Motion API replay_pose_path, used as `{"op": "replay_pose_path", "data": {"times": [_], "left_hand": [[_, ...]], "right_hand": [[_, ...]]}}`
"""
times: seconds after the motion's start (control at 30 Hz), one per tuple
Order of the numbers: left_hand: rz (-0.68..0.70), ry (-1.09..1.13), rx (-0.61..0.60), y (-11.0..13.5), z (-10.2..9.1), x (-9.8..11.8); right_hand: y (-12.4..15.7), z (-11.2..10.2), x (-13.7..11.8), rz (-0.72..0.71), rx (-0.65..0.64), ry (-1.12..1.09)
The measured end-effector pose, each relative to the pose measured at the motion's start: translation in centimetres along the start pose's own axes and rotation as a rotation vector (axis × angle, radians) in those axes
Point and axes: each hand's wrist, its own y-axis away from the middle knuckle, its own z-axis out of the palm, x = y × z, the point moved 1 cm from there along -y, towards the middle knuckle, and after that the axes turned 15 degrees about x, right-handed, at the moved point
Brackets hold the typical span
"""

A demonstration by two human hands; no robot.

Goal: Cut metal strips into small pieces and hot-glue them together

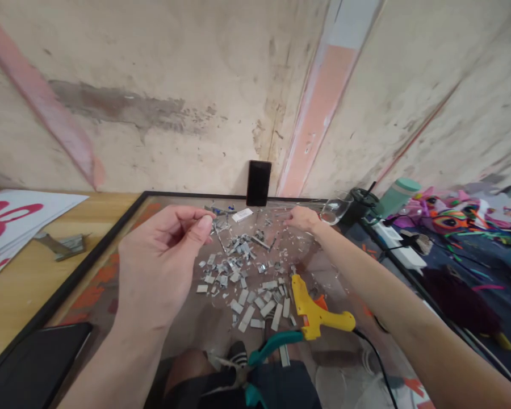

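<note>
My left hand (164, 258) is raised over the left part of the glass tabletop (111, 284), its thumb and forefinger pinched together. Whatever is between those fingertips is too small to name. Farther off, my right hand (302, 218) reaches to the back of the glass, fingers curled down beside thin clear strips (283, 203). What it grips there, if anything, cannot be made out. Between and below the hands lie many small silvery-grey cut pieces (247, 318), with shiny scraps (241, 247) behind them. A yellow glue gun (319, 312) rests right of the pieces, nozzle pointing away.
A tool with teal handles (276, 343) is at the near edge. A dark phone (259, 183) leans on the wall; a black tablet-like object (34, 360) lies left. At right are a clear cup (335, 210), a green bottle (398, 196), a white power strip (398, 244) and colourful items.
</note>
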Motion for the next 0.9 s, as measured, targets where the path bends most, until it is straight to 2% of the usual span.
{"op": "replay_pose_path", "data": {"times": [0.17,0.47,0.67,0.9], "left_hand": [[0.009,-0.008,-0.021,0.2,0.1,0.0],[0.002,0.002,-0.071,0.6,0.3,0.5],[0.023,-0.009,-0.069,0.7,0.2,0.6],[0.024,-0.059,-0.04,0.6,0.2,0.2]], "right_hand": [[-0.1,1.5,-0.1,0.046,-0.003,-0.092],[3.0,-0.2,2.5,0.073,-0.069,-0.354],[3.6,-0.3,2.0,0.035,-0.163,-0.228],[0.5,-1.1,1.4,0.024,-0.019,-0.024]]}}
